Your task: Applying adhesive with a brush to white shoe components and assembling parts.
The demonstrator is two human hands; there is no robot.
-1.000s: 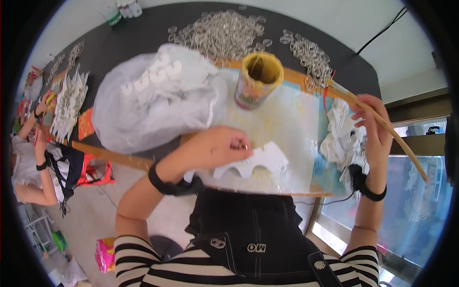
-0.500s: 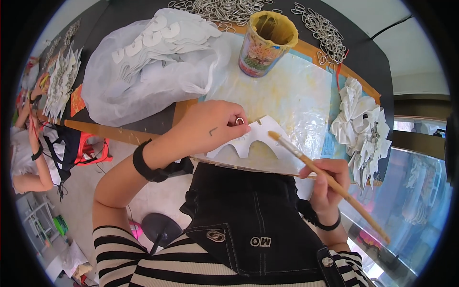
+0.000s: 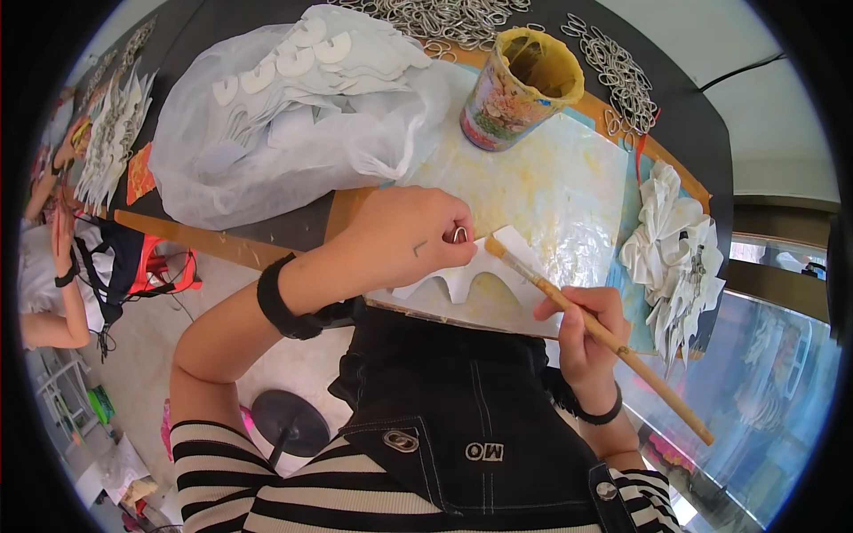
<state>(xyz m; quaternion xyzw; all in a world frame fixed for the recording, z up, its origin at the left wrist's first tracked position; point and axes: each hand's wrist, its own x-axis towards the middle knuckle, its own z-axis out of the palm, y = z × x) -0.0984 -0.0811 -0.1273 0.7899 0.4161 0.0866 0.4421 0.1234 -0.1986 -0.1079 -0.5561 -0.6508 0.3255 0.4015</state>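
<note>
A white cut-out piece [image 3: 459, 277] with curved notches lies at the near edge of the glue-stained board [image 3: 569, 178]. My left hand [image 3: 418, 233] is closed over its left part, pinching a small metal ring [image 3: 459, 234]. In my right hand [image 3: 586, 333] is a wooden-handled brush [image 3: 613, 342], gripped at mid-handle. The bristles touch or hover just over the piece's upper edge, right of my left fingers; I cannot tell which. Beyond the hands stands a printed cup [image 3: 511, 107] smeared with yellow glue around its rim.
A translucent plastic bag [image 3: 195, 169] holding stacked white cut-outs [image 3: 355, 62] lies at the far left. Piles of metal rings [image 3: 613, 67] sit along the back. White pieces with rings [image 3: 675, 258] are heaped at right. Another person's arm [image 3: 67, 302] shows at far left.
The brush tip has moved slightly left, towards my left fingers, onto or just over the piece's upper edge. Both hands keep their holds. The whole view has shifted a little.
</note>
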